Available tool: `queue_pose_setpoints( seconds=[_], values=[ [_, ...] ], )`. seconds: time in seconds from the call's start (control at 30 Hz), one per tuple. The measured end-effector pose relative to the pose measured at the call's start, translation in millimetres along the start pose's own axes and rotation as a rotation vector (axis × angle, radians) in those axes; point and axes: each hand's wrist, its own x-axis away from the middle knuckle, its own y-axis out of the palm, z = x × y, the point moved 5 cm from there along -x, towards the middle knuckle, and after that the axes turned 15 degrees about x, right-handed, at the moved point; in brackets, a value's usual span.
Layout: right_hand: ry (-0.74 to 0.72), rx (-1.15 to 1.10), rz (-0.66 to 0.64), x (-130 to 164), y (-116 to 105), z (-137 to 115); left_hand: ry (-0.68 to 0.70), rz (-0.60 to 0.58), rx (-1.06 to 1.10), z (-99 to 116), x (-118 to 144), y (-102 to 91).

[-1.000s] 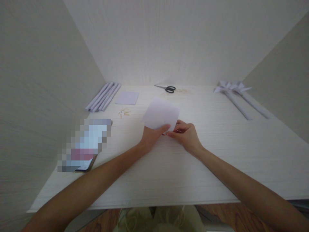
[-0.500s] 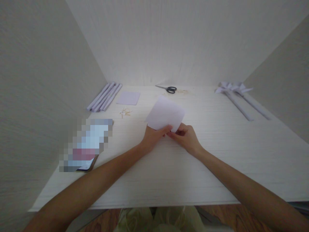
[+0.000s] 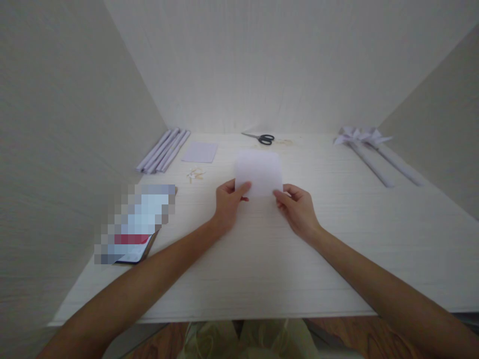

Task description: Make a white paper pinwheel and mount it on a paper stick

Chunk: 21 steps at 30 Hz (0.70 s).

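Observation:
A pale lilac-white square sheet of paper is held up over the middle of the table, its near edge toward me. My left hand pinches its lower left corner, thumb on top and fingers underneath. At the lower right corner, my right hand grips the sheet between thumb and fingers. The paper bends slightly between the two hands. The fingers behind the sheet are partly hidden.
Rolled paper tubes lie at the back left beside a square paper piece and small scraps. Black-handled scissors rest by the back wall. Two paper pinwheel-like pieces on sticks are at right, a phone at left.
The paper has turned from a tilted diamond to nearly square-on to me. My hands have moved apart, each now at one of its lower corners.

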Motion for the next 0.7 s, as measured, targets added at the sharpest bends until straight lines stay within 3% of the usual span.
queue_pose_setpoints(
  seconds=[0.17, 0.3, 0.4, 0.57, 0.7],
  values=[
    [0.011, -0.249, 0.082, -4.7, -5.8, -3.0, -0.056, -0.131, -0.101, -5.3, 4.8, 6.5],
    [0.013, -0.304, 0.081, -5.7, -5.9, -4.8, -0.022, -0.178, -0.237, 0.6, 12.4, 13.6],
    [0.007, -0.222, 0.032, -3.9, -2.1, -4.7, -0.015, -0.151, -0.267, 3.9, 15.3, 15.5],
    [-0.066, 0.145, -0.176, 3.0, 11.4, -6.6, -0.005, -0.109, -0.213, 2.0, 12.6, 13.0],
    [-0.129, 0.234, -0.258, 6.2, 15.7, -9.2, -0.009, -0.029, -0.163, -1.0, 9.4, 7.3]
  ],
)
